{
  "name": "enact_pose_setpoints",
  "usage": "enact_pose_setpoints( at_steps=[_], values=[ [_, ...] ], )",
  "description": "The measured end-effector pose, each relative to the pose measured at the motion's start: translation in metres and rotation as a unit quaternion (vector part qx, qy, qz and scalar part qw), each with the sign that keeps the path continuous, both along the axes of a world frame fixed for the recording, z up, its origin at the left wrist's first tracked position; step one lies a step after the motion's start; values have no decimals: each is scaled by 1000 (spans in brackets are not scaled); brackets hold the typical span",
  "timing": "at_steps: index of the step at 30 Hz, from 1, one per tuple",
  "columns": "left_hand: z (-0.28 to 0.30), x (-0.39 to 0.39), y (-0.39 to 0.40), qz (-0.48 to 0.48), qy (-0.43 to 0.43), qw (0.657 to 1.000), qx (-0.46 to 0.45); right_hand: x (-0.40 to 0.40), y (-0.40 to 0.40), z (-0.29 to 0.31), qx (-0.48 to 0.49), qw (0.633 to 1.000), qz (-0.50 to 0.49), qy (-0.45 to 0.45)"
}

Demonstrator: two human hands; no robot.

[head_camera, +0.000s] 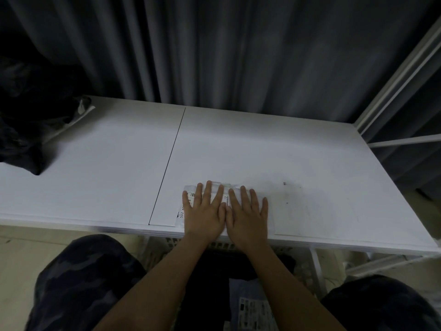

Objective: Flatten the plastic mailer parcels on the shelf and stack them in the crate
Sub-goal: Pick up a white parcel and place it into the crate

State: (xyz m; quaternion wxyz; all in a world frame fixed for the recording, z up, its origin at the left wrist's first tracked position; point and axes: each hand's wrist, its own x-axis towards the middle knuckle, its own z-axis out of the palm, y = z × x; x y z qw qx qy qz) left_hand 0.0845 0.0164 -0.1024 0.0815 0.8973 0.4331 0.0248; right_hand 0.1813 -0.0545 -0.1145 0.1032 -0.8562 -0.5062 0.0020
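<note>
Two flat hands, your left hand (202, 211) and right hand (248, 212), are pressing a clear mailer (188, 204) against the shelf (262, 151), fingers spread wide; stacking it in the crate (164, 244) below likely follows.

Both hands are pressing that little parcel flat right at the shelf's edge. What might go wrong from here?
The clear mailer parcel lies close to the front edge of the white shelf, so a sideways push from the left hand or right hand might slide it off. It would probably drop towards the crate below, but unflattened. The dark bags heaped at the shelf's left end also sit near the edge and could slump.
</note>
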Motion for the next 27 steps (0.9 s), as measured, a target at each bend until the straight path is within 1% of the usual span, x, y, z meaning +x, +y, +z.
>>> enact_pose_setpoints(
  at_steps=[3,7,12,17,19,24,27],
  values=[
    [-1,0,0,1,2,1000,-3,0,0,0,-1,1000,10,7],
    [-2,1,1,0,3,1000,-4,0,-2,6,-22,999,17,36],
    [-1,1,0,2,-5,1000,-11,1,-2,12,-56,997,20,47],
    [-1,1,1,0,-1,1000,-18,12,-10,13,-56,994,71,53],
    [-2,0,1,0,-3,1000,-15,15,-16,9,-38,995,80,47],
    [-2,0,1,0,-5,1000,-16,10,-20,-4,0,1000,-5,27],
    [-2,0,2,0,-7,1000,-12,5,-18,-4,12,1000,-22,17]
  ],
)
